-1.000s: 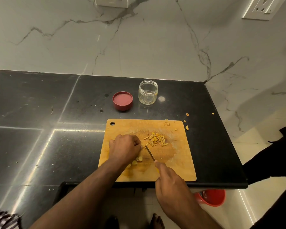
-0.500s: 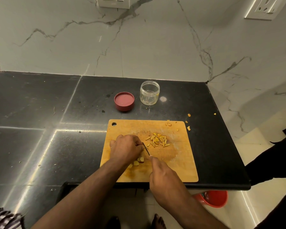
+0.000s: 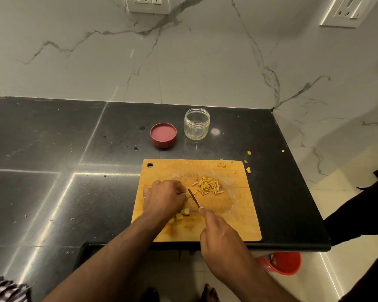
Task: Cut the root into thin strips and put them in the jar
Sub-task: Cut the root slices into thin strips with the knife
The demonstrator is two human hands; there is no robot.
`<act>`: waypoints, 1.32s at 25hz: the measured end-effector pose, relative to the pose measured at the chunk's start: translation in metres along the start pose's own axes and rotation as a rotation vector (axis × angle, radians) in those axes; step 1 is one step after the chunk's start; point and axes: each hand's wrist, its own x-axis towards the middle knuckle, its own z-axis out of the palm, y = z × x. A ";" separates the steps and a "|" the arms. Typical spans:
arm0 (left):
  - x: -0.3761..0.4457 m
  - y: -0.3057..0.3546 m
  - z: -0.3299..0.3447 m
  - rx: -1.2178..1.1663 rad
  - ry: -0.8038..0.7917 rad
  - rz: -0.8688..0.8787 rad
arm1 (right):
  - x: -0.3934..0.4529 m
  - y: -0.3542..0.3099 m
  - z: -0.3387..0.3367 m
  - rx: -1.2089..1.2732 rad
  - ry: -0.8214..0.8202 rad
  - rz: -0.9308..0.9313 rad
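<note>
A wooden cutting board [image 3: 238, 223] lies at the counter's front edge. On it my left hand [image 3: 164, 198] curls over a piece of root, mostly hidden under the fingers. My right hand [image 3: 222, 238] grips a small knife [image 3: 194, 197] whose blade points up-left, right beside the left fingertips. A pile of thin yellow strips [image 3: 208, 185] lies just right of the blade. Several thicker root slices [image 3: 182, 213] sit below my left hand. The clear glass jar [image 3: 196, 123] stands open behind the board, apart from both hands.
A red lid [image 3: 163, 135] lies upside down left of the jar. Small yellow scraps [image 3: 248, 170] dot the black counter [image 3: 52, 171] off the board's right corner. A red bucket [image 3: 282, 263] sits on the floor below the counter's edge. Marble wall behind.
My right hand slid the knife forward along the board toward the left fingertips, then drew it slightly back. The left hand stayed on the root.
</note>
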 end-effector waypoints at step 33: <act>0.002 -0.004 -0.003 -0.019 -0.027 -0.027 | -0.007 0.012 -0.001 0.031 0.011 -0.001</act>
